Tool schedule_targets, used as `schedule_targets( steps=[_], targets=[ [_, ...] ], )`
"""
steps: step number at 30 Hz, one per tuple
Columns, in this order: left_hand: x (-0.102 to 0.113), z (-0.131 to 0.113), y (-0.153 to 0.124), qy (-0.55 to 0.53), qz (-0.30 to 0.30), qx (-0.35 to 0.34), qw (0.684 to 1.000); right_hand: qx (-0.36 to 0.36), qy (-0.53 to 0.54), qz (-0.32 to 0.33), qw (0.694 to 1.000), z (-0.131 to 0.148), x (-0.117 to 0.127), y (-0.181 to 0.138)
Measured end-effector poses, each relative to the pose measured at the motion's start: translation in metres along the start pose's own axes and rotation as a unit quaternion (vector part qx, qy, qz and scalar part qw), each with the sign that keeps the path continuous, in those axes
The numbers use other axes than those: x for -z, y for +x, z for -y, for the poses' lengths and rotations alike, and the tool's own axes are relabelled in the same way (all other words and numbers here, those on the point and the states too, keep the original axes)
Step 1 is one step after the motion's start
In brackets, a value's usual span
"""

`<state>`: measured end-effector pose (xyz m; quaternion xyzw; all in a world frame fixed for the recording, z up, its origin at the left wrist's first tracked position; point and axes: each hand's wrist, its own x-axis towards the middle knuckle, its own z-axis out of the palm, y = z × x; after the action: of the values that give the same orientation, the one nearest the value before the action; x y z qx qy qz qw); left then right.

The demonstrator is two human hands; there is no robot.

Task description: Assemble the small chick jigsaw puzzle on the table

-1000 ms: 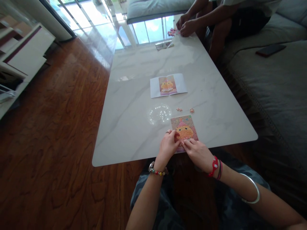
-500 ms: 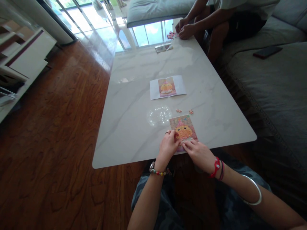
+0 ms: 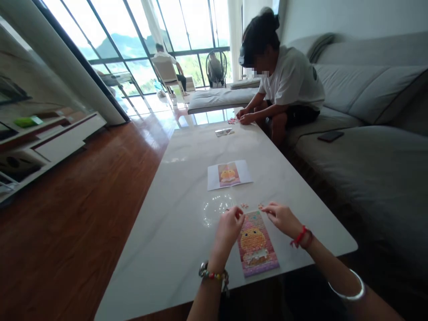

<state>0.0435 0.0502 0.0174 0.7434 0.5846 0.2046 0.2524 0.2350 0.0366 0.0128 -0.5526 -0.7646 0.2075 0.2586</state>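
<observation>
A small pink jigsaw puzzle [image 3: 256, 243] with a yellow chick picture lies at the near edge of the white marble table [image 3: 187, 223]. My left hand [image 3: 229, 228] rests at its top left corner, fingers curled in a pinch on something I cannot make out. My right hand [image 3: 282, 218] is at the top right corner, fingers bent and reaching toward two loose pieces [image 3: 244, 205] that lie just beyond the puzzle. A printed reference sheet [image 3: 228, 174] with the same chick lies farther up the table.
Another person [image 3: 284, 84] sits on the grey sofa [image 3: 368, 147] at the far end, hands on puzzle pieces [image 3: 232, 120] beside a small packet [image 3: 223, 132]. A phone [image 3: 330, 136] lies on the sofa. Wooden floor and a low white shelf unit [image 3: 47, 142] are on the left.
My head has tilted up, showing the room and the other person. Both hands have moved from the puzzle's lower edge to its top corners, near the loose pieces.
</observation>
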Motion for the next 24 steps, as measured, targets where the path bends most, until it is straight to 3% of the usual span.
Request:
schedule_targets(
  steps=[2, 5, 12, 17, 19, 21, 24],
  targets=[
    [0.003, -0.008, 0.028, 0.045, -0.039, -0.031, 0.998, -0.029, -0.056, 0.007, 0.998, -0.013, 0.004, 0.022],
    [-0.004, -0.009, 0.053, 0.081, -0.008, -0.033, 0.996, -0.024, -0.098, 0.052, 0.994, -0.028, -0.002, 0.040],
    [-0.014, 0.007, 0.059, 0.092, 0.021, -0.017, 0.995, -0.001, -0.115, 0.075, 0.990, -0.041, -0.016, 0.048],
    [-0.010, -0.004, 0.019, 0.038, 0.017, -0.028, 0.999, 0.007, -0.078, 0.058, 0.995, -0.020, -0.003, 0.012],
    [-0.011, -0.010, -0.008, -0.004, 0.017, -0.052, 0.999, 0.060, -0.011, 0.095, 0.994, -0.005, 0.001, -0.011],
    [-0.015, -0.013, -0.037, -0.039, 0.056, -0.064, 0.996, 0.100, 0.025, 0.138, 0.985, 0.009, 0.002, -0.033],
    [-0.023, -0.013, -0.070, -0.050, 0.076, -0.029, 0.995, 0.118, -0.003, 0.147, 0.982, 0.018, -0.004, -0.053]
  ],
)
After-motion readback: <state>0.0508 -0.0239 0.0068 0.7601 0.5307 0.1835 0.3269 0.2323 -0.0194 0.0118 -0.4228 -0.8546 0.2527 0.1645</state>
